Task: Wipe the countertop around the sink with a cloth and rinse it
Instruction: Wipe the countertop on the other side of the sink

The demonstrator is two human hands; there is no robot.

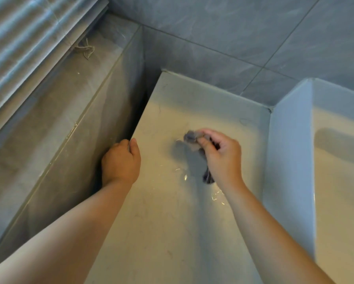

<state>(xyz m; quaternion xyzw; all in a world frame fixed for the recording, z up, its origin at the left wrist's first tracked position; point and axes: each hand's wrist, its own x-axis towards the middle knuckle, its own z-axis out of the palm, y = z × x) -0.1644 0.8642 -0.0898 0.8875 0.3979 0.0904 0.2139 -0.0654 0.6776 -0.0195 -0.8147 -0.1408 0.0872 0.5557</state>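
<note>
The right grip [221, 154] is clamped on a small dark grey cloth [192, 138]. Thumb and curled fingers pinch the bunched top, and a loose tail hangs down under the palm. The cloth sits over the middle of the pale table [161, 232], just left of the sink [290, 160], and casts a shadow on the surface. Whether it touches the table cannot be told. The left grip [120, 160] is closed on the table's left edge, with the thumb lying on top and the fingers curling down into the dark gap beside a grey ledge [49, 130]. Wet streaks [217, 195] glint on the table near the right wrist. The sink's white wall stands above the table. Grey tiles [233, 37] back the corner, and a blind [28, 37] hangs at far left.
</note>
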